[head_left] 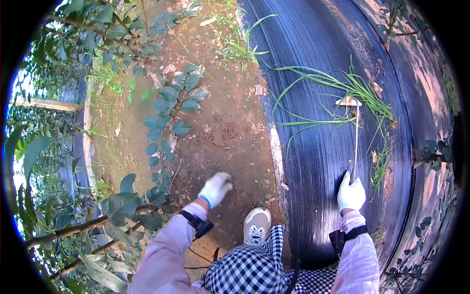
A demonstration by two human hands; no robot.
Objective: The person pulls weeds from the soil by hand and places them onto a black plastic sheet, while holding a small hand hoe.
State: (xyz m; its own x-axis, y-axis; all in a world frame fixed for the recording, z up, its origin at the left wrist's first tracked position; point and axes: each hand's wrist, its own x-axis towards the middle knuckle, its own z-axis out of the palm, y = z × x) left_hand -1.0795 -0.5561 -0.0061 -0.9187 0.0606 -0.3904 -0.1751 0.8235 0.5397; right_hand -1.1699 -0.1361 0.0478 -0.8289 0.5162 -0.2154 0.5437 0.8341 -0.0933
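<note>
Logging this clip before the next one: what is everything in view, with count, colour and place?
soil: one strip, brown, centre
black sheet: one, black, right of the soil
grass: several tufts, green, on the black sheet, right
hoe: one, thin dark handle, pale blade, on the black sheet, blade at the grass
leafy branches: several, green, left and centre
shoe: one, white, bottom centre
checked cloth: one, black and white, bottom centre
sleeves: two, pale pink, bottom
left hand: one, white glove, fingers curled, above the soil
right hand: one, white glove, gripping the hoe handle
</note>
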